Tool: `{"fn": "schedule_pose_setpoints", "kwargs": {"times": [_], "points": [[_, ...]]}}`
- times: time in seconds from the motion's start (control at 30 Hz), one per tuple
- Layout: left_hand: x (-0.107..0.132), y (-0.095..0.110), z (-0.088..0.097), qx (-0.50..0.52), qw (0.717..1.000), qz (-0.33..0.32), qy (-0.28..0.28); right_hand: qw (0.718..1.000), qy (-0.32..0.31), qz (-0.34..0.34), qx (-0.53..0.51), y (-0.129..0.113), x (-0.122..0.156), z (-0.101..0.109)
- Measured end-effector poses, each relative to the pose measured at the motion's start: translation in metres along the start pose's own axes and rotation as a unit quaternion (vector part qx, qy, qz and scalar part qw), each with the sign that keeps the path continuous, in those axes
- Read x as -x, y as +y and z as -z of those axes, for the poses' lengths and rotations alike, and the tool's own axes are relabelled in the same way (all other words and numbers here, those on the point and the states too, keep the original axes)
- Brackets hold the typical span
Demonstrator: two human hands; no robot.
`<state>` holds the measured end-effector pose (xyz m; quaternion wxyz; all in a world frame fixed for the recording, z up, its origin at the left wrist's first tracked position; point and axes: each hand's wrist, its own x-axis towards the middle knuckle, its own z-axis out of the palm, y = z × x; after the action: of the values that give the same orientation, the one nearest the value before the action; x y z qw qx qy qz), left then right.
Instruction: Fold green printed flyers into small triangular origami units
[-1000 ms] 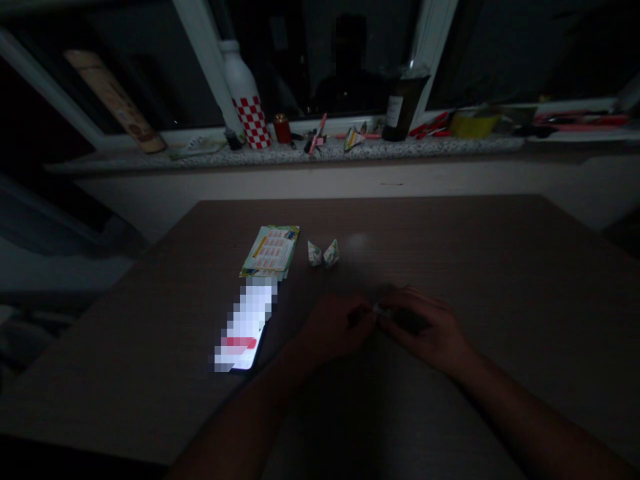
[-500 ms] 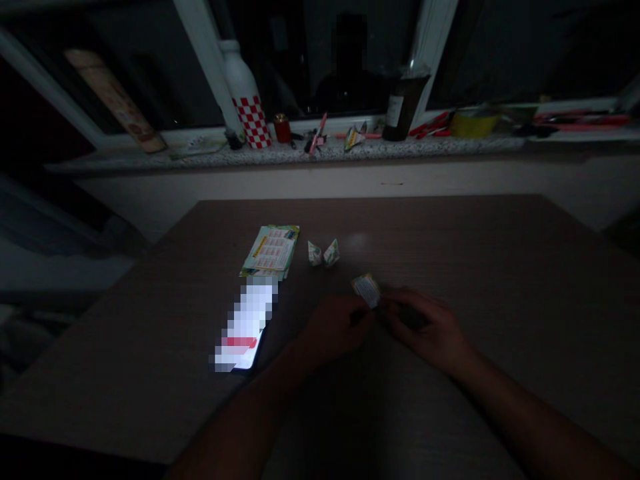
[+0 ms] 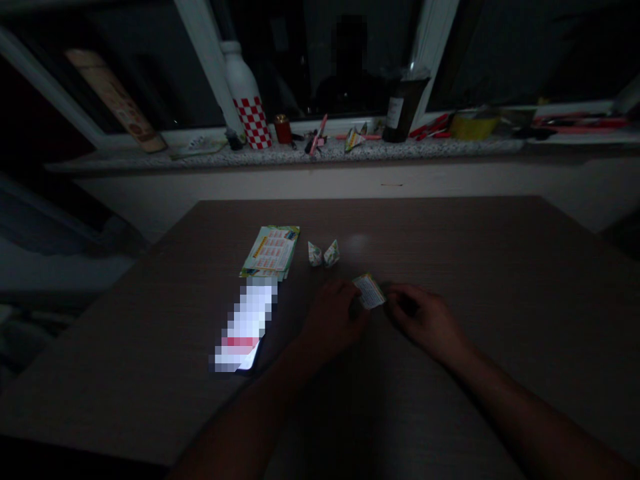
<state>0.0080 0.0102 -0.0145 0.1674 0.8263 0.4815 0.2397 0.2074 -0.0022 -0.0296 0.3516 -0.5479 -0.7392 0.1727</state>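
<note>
Between my hands is a small folded piece of printed paper [image 3: 369,292], with fine text and a yellow-green edge. My left hand [image 3: 336,310] grips its left side, fingertips above and thumb below. At the paper's right corner, my right hand [image 3: 423,317] has its thumb and fingers pinched together. Whether that pinch takes in the corner or only touches it is too dark to tell. Beyond the left hand stand two small folded paper pieces [image 3: 315,254] with pointed tips, side by side on the table.
A stack of printed paper sheets [image 3: 274,250] lies left of the folded pieces. Nearer me is a lit phone [image 3: 245,327]. Along the windowsill [image 3: 200,152] stand a checkered white bottle [image 3: 247,100], a red jar [image 3: 283,129], a dark pouch [image 3: 404,110] and pens. The room is dim.
The paper now lies flatter and shows more of its printed face. My left hand's fingers have shifted up along its left side, and my right hand has drawn slightly to the right.
</note>
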Motion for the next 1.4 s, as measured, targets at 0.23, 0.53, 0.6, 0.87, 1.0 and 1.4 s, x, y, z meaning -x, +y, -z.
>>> {"fn": "schedule_pose_setpoints", "kwargs": {"times": [0.23,0.53,0.6,0.87,1.0,1.4], "points": [[0.000,-0.004,-0.003,-0.022,0.999,-0.013,-0.028,0.999,-0.003,0.013,-0.032,-0.001,0.002,-0.005],[0.000,-0.002,-0.001,-0.004,0.999,-0.021,-0.047,0.995,-0.014,0.091,-0.045,-0.011,0.004,-0.002],[0.001,-0.001,0.000,0.012,0.999,-0.031,-0.039,0.994,-0.013,0.104,-0.031,-0.012,0.005,-0.002],[0.002,0.001,0.003,0.019,0.997,-0.051,-0.051,0.993,-0.028,0.111,-0.013,-0.009,0.007,-0.004],[0.002,0.001,0.002,0.013,0.998,-0.054,-0.039,0.993,-0.025,0.117,-0.017,-0.010,0.007,-0.004],[0.001,0.006,0.006,0.026,0.999,0.005,-0.037,0.994,-0.020,0.100,-0.028,-0.013,0.005,-0.002]]}}
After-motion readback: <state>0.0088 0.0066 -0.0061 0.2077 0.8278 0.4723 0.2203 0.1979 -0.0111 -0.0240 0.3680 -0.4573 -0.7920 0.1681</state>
